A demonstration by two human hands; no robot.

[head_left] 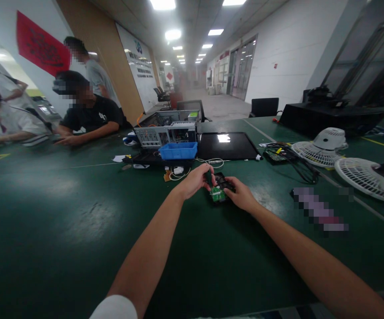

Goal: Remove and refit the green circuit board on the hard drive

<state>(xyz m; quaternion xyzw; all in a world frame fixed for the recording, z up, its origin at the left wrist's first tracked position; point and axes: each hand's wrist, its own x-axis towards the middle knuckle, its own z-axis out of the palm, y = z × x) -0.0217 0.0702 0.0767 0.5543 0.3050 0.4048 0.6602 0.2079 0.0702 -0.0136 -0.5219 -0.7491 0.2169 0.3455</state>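
Note:
In front of me a small black plastic housing [221,178] lies open on the green table, with a green circuit board [217,193] inside it. My left hand [197,180] is closed around a dark-handled screwdriver [208,177], held upright over the board. The screwdriver's tip is hidden. From the right, my right hand [240,193] grips the edge of the housing, its fingertips over the rim beside the board.
Beyond my hands are a blue tray [178,151], an open computer case [157,136] and a flat black screen [228,146]. A loose cable [307,170] and white fans [320,148] lie to the right. Several people sit or stand at the left; one wears a black shirt [94,117].

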